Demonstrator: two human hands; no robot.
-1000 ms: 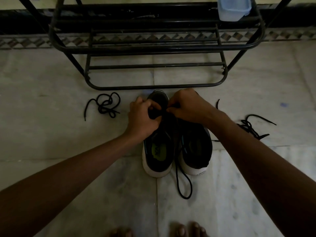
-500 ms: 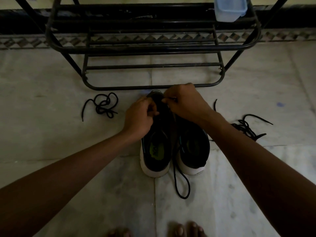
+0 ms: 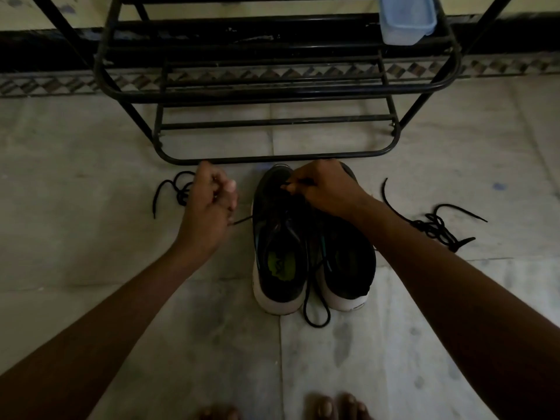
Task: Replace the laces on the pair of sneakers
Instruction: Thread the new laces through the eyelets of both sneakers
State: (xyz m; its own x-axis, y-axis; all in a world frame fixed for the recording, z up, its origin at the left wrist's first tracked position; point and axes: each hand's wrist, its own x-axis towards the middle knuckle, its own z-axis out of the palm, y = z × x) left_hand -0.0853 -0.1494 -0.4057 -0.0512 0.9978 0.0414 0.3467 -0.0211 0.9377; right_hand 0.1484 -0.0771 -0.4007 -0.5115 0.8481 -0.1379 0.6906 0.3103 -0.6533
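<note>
Two black sneakers with white soles stand side by side on the floor, toes away from me: the left sneaker (image 3: 277,247) and the right sneaker (image 3: 348,268). My left hand (image 3: 212,198) is out to the left of the left sneaker, fingers curled round a black lace end (image 3: 242,220) that runs back toward the shoe. My right hand (image 3: 324,189) sits over the toe area and pinches the lace at the left sneaker's front eyelets. A loop of lace (image 3: 316,310) hangs down between the heels.
A loose black lace (image 3: 169,189) lies on the floor at left, partly behind my left hand. Another tangled lace (image 3: 436,225) lies at right. A black metal shoe rack (image 3: 272,86) stands just beyond the sneakers, with a blue plastic box (image 3: 406,19) on it. My toes (image 3: 333,407) show at the bottom.
My left hand has moved left, away from the sneaker, drawing the lace end out with it. My right hand stays at the toe of the left sneaker.
</note>
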